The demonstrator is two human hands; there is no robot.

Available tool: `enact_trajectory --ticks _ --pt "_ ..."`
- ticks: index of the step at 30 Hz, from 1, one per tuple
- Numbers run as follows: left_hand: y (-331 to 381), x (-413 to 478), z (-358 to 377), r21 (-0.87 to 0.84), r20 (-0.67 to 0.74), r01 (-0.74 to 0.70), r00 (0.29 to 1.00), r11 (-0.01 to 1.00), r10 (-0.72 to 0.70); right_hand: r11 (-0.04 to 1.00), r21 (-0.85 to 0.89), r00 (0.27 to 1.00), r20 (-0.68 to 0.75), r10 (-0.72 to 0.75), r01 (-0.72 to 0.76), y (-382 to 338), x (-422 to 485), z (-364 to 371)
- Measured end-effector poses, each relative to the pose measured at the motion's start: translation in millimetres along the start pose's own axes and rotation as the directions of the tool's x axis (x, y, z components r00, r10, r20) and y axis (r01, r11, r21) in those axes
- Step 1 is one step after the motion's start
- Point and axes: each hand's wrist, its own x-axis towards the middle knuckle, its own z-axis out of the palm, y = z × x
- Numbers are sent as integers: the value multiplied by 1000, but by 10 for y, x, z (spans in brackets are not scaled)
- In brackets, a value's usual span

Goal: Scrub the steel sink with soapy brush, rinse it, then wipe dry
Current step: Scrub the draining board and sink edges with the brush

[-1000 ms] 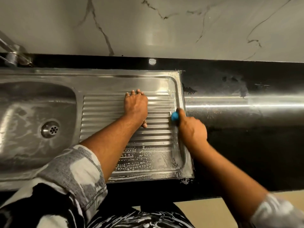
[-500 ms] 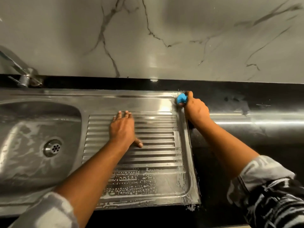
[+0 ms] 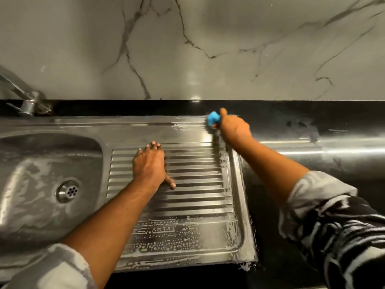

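The steel sink point(image 3: 129, 130) fills the left and middle, with a soapy bowl and round drain point(image 3: 68, 191) at left and a ribbed draining board point(image 3: 198, 184) at right. Suds cover the board's near part and right rim. My right hand point(image 3: 233, 128) grips a blue brush point(image 3: 213, 118) and presses it on the sink's far right corner. Its bristles are hidden. My left hand point(image 3: 150, 165) lies flat on the ribs, fingers spread, holding nothing.
A steel tap point(image 3: 23, 94) stands at the far left behind the bowl. A black countertop point(image 3: 312, 159) runs to the right of the sink with wet smears. A marble wall point(image 3: 208, 49) rises behind. The counter's front edge is near my body.
My right hand has carried the blue brush from the middle of the board's right rim up to the far right corner. My left hand has stayed flat on the ribs.
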Motion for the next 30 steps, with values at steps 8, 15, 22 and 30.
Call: enact_trajectory --ticks 8,15,22,30 --pt "17 -10 -10 3 -3 6 1000 1000 -6 993 69 993 -69 100 -95 -109 90 -43" --pt "1 28 44 24 -12 -8 1000 1000 8 971 147 981 -12 191 -188 439 -49 -36" --pt "17 55 67 39 -16 -5 1000 999 6 976 172 989 -47 143 -133 177 145 -32" --pt "29 8 -68 76 29 -33 999 997 31 976 149 986 20 -167 162 -908 311 259"
